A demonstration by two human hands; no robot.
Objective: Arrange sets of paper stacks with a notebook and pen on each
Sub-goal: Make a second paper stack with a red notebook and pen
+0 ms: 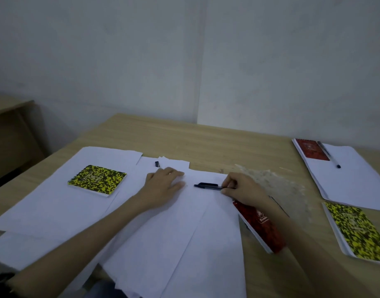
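Note:
My right hand (243, 188) pinches the end of a black pen (207, 186) that lies on the middle paper stack (184, 233). My left hand (163, 186) rests flat on the same sheets, fingers spread. On the left paper stack (55, 207) sits a yellow-and-black notebook (97, 179). The tip of another black pen (157, 164) shows just beyond my left hand. A red notebook (261, 226) lies under my right forearm, beside the middle stack. At the far right, a paper stack (352, 179) carries a red notebook (311, 150) and a pen (328, 154).
A second yellow-and-black notebook (356, 229) lies on the wooden table (206, 138) at the right front. A scuffed pale patch (270, 179) marks the tabletop. Another wooden desk (10, 117) stands at the left, against the white wall.

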